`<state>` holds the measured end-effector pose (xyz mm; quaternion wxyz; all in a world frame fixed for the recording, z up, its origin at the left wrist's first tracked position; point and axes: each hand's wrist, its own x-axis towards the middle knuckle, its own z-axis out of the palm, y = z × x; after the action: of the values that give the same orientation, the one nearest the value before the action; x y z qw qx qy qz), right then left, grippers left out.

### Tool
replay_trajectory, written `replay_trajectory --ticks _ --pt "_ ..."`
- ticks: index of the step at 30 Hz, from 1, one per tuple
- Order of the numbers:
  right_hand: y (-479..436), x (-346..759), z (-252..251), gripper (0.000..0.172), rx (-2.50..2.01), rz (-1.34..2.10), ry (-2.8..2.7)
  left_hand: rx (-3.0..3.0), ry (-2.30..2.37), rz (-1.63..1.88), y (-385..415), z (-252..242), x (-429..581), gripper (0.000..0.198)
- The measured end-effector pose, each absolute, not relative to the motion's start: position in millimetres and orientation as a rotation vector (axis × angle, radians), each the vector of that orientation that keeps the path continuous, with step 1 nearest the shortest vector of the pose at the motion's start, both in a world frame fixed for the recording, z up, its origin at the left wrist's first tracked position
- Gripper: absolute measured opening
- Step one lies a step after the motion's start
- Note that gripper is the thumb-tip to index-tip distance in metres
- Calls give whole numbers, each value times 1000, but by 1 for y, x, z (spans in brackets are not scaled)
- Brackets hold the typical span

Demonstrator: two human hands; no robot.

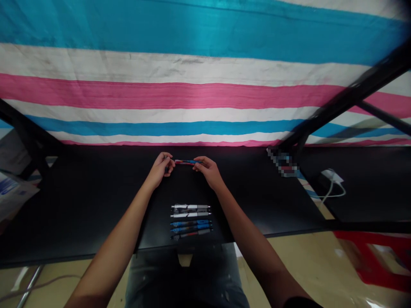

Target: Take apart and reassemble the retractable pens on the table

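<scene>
Toward the back of the black table, a small bunch of blue and red pens [186,162] lies level between my hands. My left hand [159,168] has its fingers closed at the left end of the bunch, and something dark shows under those fingers. At the right end, my right hand [208,169] pinches the pens between thumb and fingers. Nearer to me, several pens lie side by side: white pens [190,215] at the back, blue pens [190,223] in front of them, and a dark grey pen [192,234] closest to the edge.
Striped sheeting [205,96] hangs behind the black table [86,201]. A blurred-out item [284,163] lies at the back right, by a black frame post. Beyond it sits a white charger [332,176] with a cable. A plastic bag [16,190] is at far left.
</scene>
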<state>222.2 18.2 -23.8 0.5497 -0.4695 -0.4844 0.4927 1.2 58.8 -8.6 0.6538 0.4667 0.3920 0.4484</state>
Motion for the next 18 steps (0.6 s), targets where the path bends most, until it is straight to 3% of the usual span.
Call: replay_trajectory --ticks 18 --pt "20 222 -27 40 -1159 1138 -1153 1285 974 941 62 -9 0 28"
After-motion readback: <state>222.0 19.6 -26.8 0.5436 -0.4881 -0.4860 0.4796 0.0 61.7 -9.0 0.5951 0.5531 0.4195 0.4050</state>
